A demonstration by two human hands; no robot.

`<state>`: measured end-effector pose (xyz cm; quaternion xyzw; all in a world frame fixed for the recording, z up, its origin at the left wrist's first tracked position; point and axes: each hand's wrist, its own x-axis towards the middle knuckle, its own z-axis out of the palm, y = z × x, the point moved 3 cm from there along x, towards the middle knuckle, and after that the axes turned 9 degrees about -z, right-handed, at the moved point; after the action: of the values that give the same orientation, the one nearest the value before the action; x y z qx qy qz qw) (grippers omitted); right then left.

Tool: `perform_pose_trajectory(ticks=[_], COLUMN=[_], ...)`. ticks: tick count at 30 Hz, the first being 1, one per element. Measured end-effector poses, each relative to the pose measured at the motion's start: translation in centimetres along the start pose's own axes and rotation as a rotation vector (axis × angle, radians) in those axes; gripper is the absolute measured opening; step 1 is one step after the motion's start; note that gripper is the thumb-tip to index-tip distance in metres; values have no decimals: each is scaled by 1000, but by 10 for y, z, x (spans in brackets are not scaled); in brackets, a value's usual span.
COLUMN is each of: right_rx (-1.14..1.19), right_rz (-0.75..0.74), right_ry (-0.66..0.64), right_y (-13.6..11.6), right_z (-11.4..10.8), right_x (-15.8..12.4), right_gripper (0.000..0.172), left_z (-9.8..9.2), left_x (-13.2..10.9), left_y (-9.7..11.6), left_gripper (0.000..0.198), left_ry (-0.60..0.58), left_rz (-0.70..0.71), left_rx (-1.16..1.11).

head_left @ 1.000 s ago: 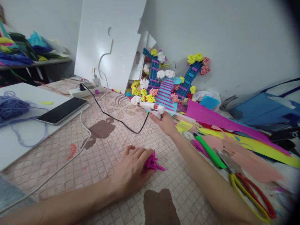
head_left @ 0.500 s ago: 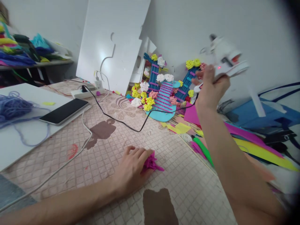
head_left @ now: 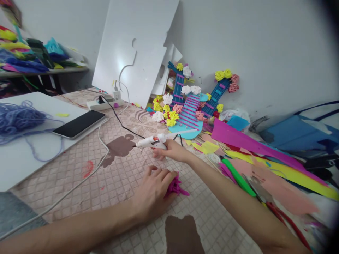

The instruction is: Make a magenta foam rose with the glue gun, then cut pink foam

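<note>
Left hand (head_left: 155, 188) closed around magenta piece (head_left: 177, 186) (partly hidden), right hand (head_left: 173, 151) gripping white glue gun (head_left: 151, 141)

Your left hand (head_left: 155, 192) hides part of the pink paper bundle (head_left: 177, 187). Your right hand (head_left: 173, 151) covers the handle of the glue gun (head_left: 151, 141). Your right arm (head_left: 227, 197) hides part of the scissors (head_left: 275, 210). The left edge of your view cuts off the purple yarn (head_left: 19, 118), and the bottom edge cuts off the brown patch (head_left: 182, 234).
</note>
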<state>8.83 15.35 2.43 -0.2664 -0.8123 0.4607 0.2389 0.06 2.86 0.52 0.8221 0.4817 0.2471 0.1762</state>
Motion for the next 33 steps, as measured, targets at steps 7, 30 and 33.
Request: perform_pose_trajectory(ticks=[7, 30, 33], right_rx=[-292, -426, -409], right_rz=[-98, -85, -109], right_ry=[260, 326, 331], right_y=[25, 32, 33], right_z=[-24, -17, -16], right_x=[25, 14, 15], right_gripper=[31, 30, 31], left_z=[-2, -2, -2], left_x=[1, 1, 2], left_y=[2, 1, 2], left_gripper=[41, 41, 40], left_ry=[-6, -21, -28], left_rz=[0, -13, -12], left_rx=[-7, -7, -13])
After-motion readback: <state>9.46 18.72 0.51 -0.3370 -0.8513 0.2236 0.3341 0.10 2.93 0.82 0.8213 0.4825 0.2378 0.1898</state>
